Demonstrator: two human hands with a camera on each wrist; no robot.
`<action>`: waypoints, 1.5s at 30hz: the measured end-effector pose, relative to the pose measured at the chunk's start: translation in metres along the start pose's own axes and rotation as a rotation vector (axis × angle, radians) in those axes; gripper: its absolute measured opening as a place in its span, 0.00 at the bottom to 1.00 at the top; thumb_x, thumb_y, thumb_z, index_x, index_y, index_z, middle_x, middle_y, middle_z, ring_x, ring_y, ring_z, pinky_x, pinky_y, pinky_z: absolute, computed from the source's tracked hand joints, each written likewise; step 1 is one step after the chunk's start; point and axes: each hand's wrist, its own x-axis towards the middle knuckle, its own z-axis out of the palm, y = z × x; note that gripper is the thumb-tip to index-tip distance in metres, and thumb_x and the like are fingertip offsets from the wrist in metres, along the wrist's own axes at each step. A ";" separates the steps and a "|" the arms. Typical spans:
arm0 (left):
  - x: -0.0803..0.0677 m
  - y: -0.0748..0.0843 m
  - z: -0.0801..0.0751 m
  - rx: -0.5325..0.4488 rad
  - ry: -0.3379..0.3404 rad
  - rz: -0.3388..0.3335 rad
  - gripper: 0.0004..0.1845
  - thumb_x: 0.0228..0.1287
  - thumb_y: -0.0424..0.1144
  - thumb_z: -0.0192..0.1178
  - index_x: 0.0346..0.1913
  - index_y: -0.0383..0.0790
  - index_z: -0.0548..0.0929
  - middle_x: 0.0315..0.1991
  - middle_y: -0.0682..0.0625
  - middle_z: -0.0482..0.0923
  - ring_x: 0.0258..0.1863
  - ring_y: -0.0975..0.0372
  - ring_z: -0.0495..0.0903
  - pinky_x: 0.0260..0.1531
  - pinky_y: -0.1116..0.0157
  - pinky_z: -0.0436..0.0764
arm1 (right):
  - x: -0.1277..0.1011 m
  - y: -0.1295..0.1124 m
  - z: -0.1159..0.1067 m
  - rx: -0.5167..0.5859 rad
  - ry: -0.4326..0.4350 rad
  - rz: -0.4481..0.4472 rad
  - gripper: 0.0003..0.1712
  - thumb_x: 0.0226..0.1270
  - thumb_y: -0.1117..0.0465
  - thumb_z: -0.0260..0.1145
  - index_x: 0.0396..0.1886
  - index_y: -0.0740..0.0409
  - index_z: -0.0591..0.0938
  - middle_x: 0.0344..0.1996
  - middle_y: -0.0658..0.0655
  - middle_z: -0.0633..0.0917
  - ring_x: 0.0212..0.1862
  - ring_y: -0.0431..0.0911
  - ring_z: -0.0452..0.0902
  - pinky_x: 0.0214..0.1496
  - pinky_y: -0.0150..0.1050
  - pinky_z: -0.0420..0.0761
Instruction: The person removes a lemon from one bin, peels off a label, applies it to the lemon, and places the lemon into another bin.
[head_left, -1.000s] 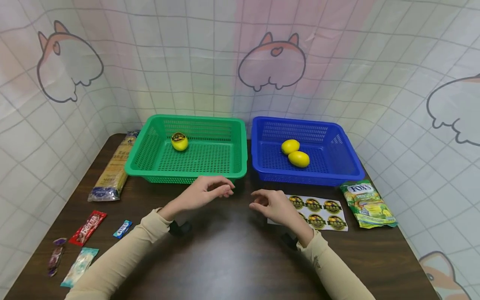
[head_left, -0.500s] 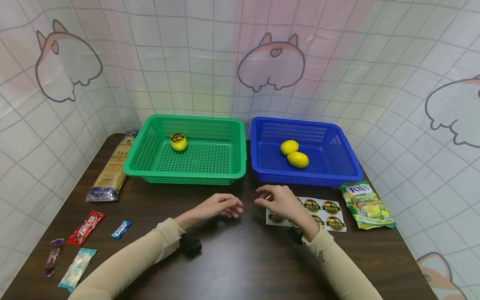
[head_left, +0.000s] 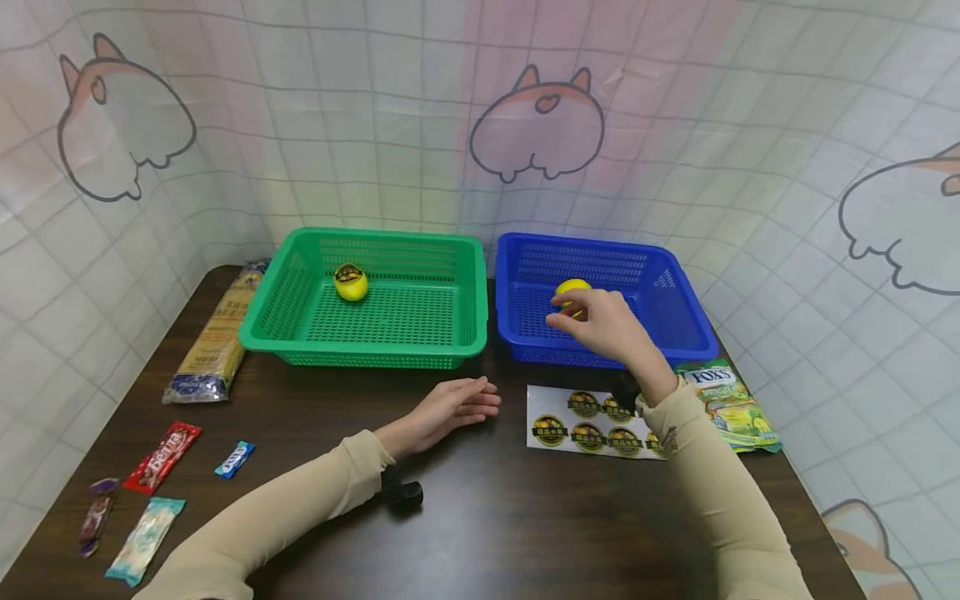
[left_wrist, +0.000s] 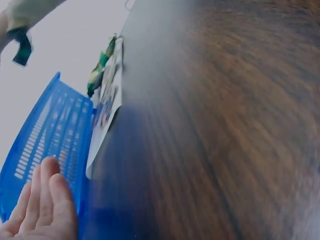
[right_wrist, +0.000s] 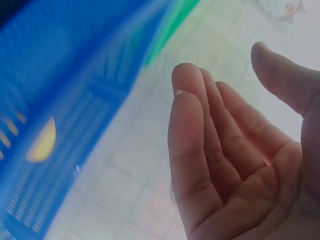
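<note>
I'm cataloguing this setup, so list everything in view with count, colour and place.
Left basket: 1, green, table's back left
Right basket: 1, blue, back right
Stickered fruit: 1, yellow, in left basket
Other fruit: at least 1, yellow, in right basket, partly hidden
Sticker sheet: 1, white with black-gold rounds, before right basket
Fox's bag: 1, green, table's right
Long packet: 1, tan, beside left basket
Wrapped sweets: 4, red, blue, purple-brown, teal-white, table's left
Table: 1, dark brown, below
Backdrop: whitish grid, around table
Wrist devices: 2, black, on wrists
Sleeves: 2, beige, front
Left grip: 1, bare, before left basket
Right grip: 1, bare, at right basket's front edge
</note>
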 end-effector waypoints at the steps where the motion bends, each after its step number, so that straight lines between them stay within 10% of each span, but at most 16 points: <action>1: 0.001 0.000 0.001 -0.019 0.012 -0.001 0.31 0.75 0.57 0.50 0.66 0.34 0.72 0.63 0.36 0.78 0.52 0.63 0.85 0.58 0.66 0.83 | 0.006 0.001 -0.006 -0.003 0.009 0.005 0.23 0.70 0.48 0.66 0.57 0.56 0.83 0.44 0.60 0.90 0.44 0.53 0.88 0.44 0.50 0.86; 10: 0.017 0.004 0.014 -0.123 0.057 0.030 0.32 0.75 0.57 0.50 0.68 0.33 0.70 0.67 0.32 0.73 0.57 0.62 0.83 0.59 0.66 0.82 | 0.061 0.017 -0.046 0.017 0.045 0.133 0.26 0.73 0.46 0.61 0.61 0.57 0.80 0.51 0.66 0.86 0.48 0.57 0.85 0.55 0.56 0.83; 20: 0.038 0.012 0.036 -0.202 0.080 0.048 0.30 0.75 0.56 0.50 0.64 0.33 0.72 0.61 0.35 0.79 0.53 0.61 0.85 0.57 0.66 0.84 | 0.104 0.060 -0.025 0.071 0.026 0.309 0.26 0.74 0.47 0.59 0.61 0.59 0.80 0.53 0.67 0.84 0.48 0.56 0.82 0.57 0.53 0.83; 31: 0.059 0.015 0.047 -0.322 0.084 0.095 0.29 0.76 0.59 0.47 0.61 0.36 0.73 0.49 0.44 0.85 0.44 0.63 0.87 0.54 0.65 0.85 | 0.113 0.098 0.001 0.051 -0.231 0.601 0.35 0.73 0.47 0.61 0.70 0.64 0.69 0.72 0.68 0.68 0.73 0.65 0.63 0.74 0.60 0.68; 45: 0.065 0.022 0.044 -0.332 0.112 0.115 0.22 0.80 0.51 0.44 0.58 0.35 0.73 0.42 0.51 0.84 0.41 0.65 0.86 0.49 0.69 0.87 | 0.109 0.119 0.019 0.026 -0.446 0.734 0.42 0.65 0.49 0.70 0.71 0.66 0.66 0.69 0.68 0.70 0.67 0.61 0.68 0.71 0.57 0.73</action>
